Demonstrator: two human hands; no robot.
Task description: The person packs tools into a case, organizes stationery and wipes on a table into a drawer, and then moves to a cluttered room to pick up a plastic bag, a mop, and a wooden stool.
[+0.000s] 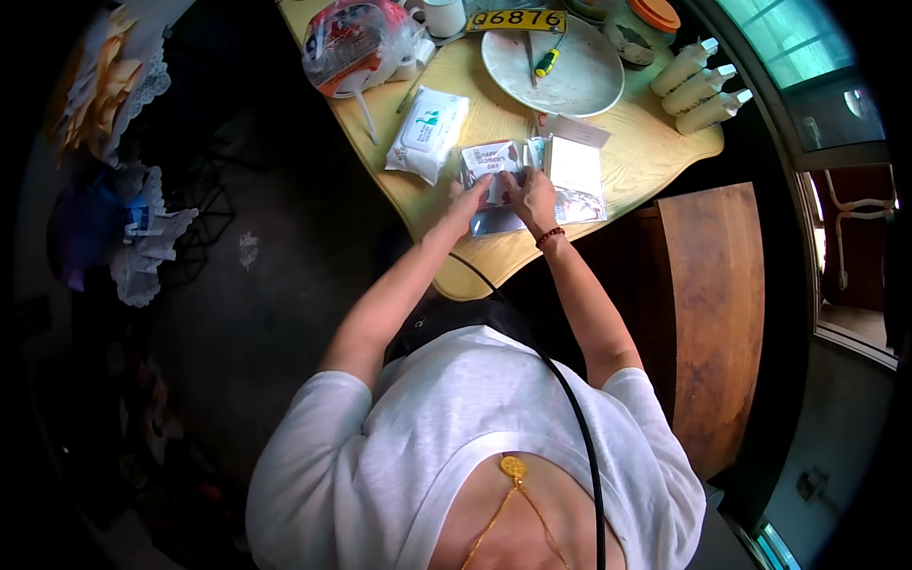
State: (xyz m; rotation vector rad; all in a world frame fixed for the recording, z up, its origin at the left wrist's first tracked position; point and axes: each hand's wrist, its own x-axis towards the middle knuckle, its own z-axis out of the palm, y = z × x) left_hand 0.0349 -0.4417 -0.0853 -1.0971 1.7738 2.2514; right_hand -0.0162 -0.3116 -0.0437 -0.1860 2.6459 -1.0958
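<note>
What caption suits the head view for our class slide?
Left hand and right hand touch a printed card at a wooden table, near a wipes pack and a plate bearing a screwdriver.

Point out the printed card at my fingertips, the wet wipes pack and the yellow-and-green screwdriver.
Printed card (pixel 491 159): head view, on its lettered face.
Wet wipes pack (pixel 427 131): head view, on its upper face.
Yellow-and-green screwdriver (pixel 547 63): head view, on its handle.

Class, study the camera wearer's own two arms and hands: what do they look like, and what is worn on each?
Both arms have short, plain white sleeves, with bare forearms below. The left hand is ungloved, and no band shows at its wrist. The right hand is ungloved too, with a dark red, beaded-looking bracelet at the wrist.
</note>
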